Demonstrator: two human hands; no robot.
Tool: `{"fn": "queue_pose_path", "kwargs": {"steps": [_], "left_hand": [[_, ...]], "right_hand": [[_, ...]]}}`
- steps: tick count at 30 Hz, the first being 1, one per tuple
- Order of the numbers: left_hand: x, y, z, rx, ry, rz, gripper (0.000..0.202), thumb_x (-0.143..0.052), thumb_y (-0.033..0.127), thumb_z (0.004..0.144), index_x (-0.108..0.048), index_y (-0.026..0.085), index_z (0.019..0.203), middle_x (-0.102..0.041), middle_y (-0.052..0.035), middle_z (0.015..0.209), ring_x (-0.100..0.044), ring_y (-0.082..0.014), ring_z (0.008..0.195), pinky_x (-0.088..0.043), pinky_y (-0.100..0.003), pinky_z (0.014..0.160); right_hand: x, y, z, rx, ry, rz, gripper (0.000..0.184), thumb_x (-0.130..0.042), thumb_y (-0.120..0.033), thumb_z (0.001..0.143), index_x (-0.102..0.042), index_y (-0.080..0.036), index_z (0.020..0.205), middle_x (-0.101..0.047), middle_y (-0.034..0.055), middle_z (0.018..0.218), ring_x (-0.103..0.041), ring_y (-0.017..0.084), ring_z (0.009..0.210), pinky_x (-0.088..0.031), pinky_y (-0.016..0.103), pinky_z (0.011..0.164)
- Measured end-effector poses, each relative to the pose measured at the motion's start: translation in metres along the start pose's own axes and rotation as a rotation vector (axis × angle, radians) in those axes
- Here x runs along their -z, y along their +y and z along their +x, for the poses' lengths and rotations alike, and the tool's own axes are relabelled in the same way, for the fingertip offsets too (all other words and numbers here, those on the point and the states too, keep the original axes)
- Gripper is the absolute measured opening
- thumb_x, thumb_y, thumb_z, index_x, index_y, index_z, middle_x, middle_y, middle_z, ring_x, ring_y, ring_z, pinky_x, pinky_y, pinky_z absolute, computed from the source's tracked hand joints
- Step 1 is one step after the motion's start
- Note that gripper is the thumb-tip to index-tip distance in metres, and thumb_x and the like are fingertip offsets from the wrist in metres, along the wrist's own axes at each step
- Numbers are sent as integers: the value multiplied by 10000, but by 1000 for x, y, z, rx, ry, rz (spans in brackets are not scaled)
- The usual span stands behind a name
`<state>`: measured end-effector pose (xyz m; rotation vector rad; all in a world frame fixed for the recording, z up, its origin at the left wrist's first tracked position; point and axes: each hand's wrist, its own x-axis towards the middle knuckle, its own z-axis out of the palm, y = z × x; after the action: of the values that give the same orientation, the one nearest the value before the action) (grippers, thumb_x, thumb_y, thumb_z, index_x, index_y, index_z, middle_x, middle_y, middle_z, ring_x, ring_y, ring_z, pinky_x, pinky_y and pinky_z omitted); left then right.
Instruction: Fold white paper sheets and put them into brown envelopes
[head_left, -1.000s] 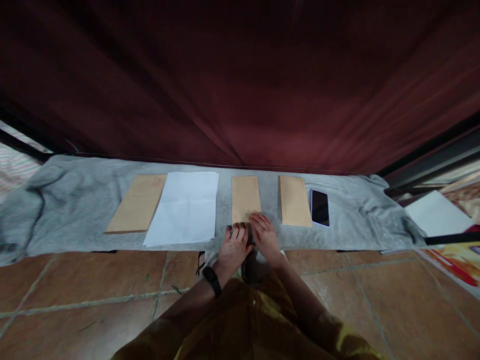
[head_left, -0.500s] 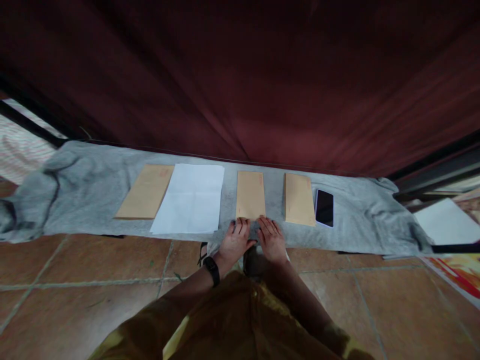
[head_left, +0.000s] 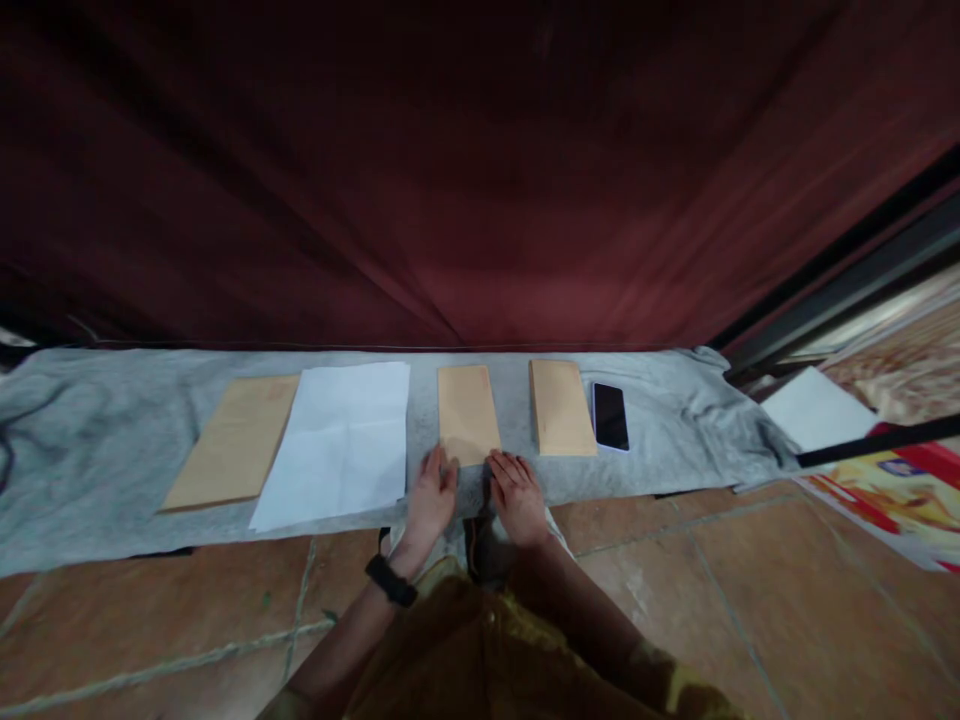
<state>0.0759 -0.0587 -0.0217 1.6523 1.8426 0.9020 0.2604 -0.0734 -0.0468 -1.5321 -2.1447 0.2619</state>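
My left hand [head_left: 431, 495] lies flat and open on the grey cloth [head_left: 97, 440], just below and left of a narrow brown envelope [head_left: 467, 413]. A black band is on that wrist. My right hand [head_left: 516, 492] rests open on the cloth beside it, fingers stretched toward the envelope's near right corner. Neither hand holds anything. Left of my hands lies a white sheet of paper [head_left: 337, 443], and beyond it a larger brown envelope [head_left: 232, 440]. A second narrow brown envelope [head_left: 561, 407] and a black phone [head_left: 610, 416] lie to the right.
A dark red curtain [head_left: 480, 180] hangs behind the cloth. Brown floor tiles [head_left: 750, 600] lie in front. At the right are a white sheet [head_left: 814, 410], a dark bar [head_left: 877, 440] and a colourful printed sheet [head_left: 892, 490].
Both hands have slid back off the middle envelope's near edge and moved apart, the left going left. The camera view has swung to the right.
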Motion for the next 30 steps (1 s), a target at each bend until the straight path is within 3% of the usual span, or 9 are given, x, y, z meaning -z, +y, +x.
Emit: {"fn": "queue_pose_path", "kwargs": {"steps": [4, 8, 13, 18, 22, 25, 30], "left_hand": [[7, 6, 28, 346, -42, -288, 299, -613, 394, 831, -664, 164, 1016, -688, -31, 788, -648, -192, 748, -495, -301, 692], [16, 10, 40, 502, -131, -478, 304, -702, 381, 706, -675, 173, 926, -639, 14, 675, -587, -156, 641, -422, -259, 600], [21, 17, 37, 495, -222, -558, 274, -720, 349, 606, -659, 171, 804, -675, -17, 719, -618, -154, 635, -455, -264, 611], [24, 19, 29, 563, -271, -786, 411, -830, 361, 482, -636, 181, 798, -693, -4, 759, -660, -161, 683, -462, -253, 633], [26, 20, 27, 546, -305, -804, 472, -862, 378, 477, -652, 185, 854, -727, -10, 813, -667, -156, 703, -440, -242, 639], [26, 24, 27, 493, -344, -750, 502, -848, 415, 514, -664, 193, 925, -743, -20, 833, -671, -168, 726, -442, -250, 648], [11, 36, 30, 438, -379, -662, 530, -812, 453, 536, -665, 194, 974, -751, -34, 836, -676, -194, 731, -458, -273, 637]], "right_hand": [[-1, 1, 1, -16, 20, 56, 425, -448, -177, 1004, -596, -216, 1401, -593, 62, 1452, -520, 225, 1352, -340, 442, 1198], [-1, -1, 2, -22, 56, 136, 421, -456, -164, 997, -605, -229, 1384, -609, 56, 1433, -514, 230, 1357, -335, 460, 1201], [0, 3, 4, -128, 122, 440, 434, -478, -182, 960, -610, -219, 1371, -615, 87, 1416, -534, 240, 1339, -372, 466, 1182], [1, 2, 12, -638, 347, 1016, 458, -645, -428, 858, -646, -202, 1257, -666, 112, 1312, -617, 274, 1210, -461, 465, 1099], [11, -8, 19, -955, 262, 1507, 578, -844, -572, 605, -652, -191, 995, -736, 74, 947, -696, 224, 825, -602, 397, 786], [18, -14, 23, -996, 245, 1636, 596, -898, -574, 506, -615, -181, 855, -676, 8, 736, -670, 176, 653, -593, 321, 626], [35, -4, 29, -934, 337, 1534, 521, -866, -561, 517, -595, -195, 771, -576, -57, 633, -614, 134, 524, -558, 268, 505]]}}
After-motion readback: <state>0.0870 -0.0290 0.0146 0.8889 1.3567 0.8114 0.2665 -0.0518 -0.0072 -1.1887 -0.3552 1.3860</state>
